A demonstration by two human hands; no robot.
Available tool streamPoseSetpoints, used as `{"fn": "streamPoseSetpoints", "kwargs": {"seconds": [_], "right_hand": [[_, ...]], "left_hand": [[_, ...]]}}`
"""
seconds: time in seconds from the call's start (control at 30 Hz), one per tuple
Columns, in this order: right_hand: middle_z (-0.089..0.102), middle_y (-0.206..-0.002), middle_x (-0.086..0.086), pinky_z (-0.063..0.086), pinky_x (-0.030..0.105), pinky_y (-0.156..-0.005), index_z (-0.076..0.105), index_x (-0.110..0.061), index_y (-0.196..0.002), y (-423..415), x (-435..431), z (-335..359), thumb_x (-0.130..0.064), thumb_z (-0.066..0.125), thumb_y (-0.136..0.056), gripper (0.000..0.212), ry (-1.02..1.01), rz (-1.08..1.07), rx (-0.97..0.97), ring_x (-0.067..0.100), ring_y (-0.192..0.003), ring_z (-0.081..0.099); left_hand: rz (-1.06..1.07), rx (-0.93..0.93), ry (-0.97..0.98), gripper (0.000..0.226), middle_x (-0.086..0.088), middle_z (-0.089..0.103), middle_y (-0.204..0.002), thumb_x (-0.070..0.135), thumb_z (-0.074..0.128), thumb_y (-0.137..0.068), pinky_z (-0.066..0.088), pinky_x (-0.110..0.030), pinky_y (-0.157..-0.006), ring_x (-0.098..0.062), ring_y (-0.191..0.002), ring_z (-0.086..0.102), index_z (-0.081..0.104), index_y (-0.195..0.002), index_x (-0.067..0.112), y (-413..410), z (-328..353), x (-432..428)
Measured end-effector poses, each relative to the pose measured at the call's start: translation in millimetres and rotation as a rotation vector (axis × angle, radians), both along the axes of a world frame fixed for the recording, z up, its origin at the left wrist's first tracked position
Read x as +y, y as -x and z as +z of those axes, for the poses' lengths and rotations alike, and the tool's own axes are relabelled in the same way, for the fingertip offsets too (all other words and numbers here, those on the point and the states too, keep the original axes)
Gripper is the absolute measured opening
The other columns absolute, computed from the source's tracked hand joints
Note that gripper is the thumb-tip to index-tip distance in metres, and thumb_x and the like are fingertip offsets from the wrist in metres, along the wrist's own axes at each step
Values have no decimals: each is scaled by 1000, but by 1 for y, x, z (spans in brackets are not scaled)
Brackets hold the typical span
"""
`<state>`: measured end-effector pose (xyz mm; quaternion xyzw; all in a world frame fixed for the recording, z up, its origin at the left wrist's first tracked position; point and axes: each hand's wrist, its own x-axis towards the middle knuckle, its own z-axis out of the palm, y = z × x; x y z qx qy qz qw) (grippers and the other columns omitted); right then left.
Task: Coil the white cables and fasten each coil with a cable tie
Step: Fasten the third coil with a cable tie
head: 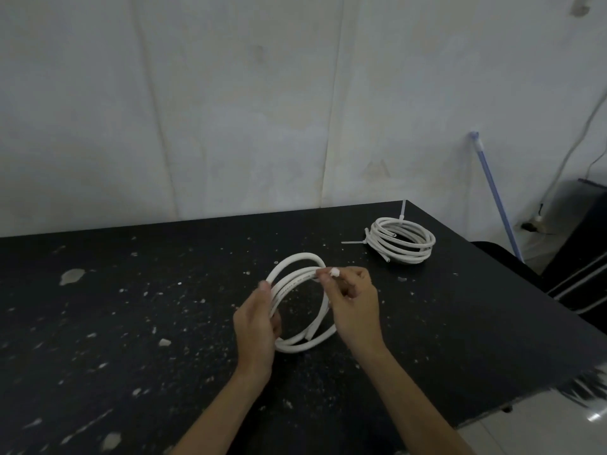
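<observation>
A white cable coil (295, 264) of a few loops is held upright just above the black table (131, 307). My left hand (258, 326) grips the coil's left side. My right hand (353, 303) pinches the top right of the coil, with a small white piece at its fingertips, possibly the cable's end or a tie head. A second white cable coil (402, 239) lies flat at the table's far right, fastened with two white cable ties (354, 241) whose tails stick out.
The black table is speckled with white flecks and chips. A pale wall stands behind it. A blue-handled stick (496, 198) leans on the wall at the right, beside dark furniture (578, 244) and a wall cable.
</observation>
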<state>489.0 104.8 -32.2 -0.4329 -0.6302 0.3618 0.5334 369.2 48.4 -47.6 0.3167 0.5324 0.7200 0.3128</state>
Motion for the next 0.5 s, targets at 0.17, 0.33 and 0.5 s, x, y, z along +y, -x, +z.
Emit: {"fn": "streamPoseSetpoints", "kwargs": {"seconds": [0.17, 0.33, 0.5], "right_hand": [[42, -126, -16, 41, 20, -93, 72, -35, -89, -7, 12, -3, -40, 66, -80, 12, -246, 96, -172, 8, -118, 40], [45, -142, -7, 41, 22, -104, 72, -19, -94, -15, 32, 9, -14, 65, -88, 11, -198, 439, -183, 2, -133, 40], [61, -123, -1, 48, 30, -95, 68, -8, -103, 0, 35, 7, -7, 60, -91, 14, -229, 441, -147, 11, -111, 59]], "left_hand": [[-145, -29, 82, 41, 4, 34, -44, 28, 41, -99, 24, -23, -40, -10, -40, 28, 51, -65, 7, 17, 2, -5], [-242, 126, 97, 47, 4, 32, -44, 34, 35, -100, 30, -23, -42, -12, -41, 31, 48, -63, 9, 30, -2, -6], [-327, 242, 137, 51, 1, 45, -47, 40, 32, -97, 50, -39, -62, -16, -49, 47, 52, -62, 9, 43, -3, -6]]}}
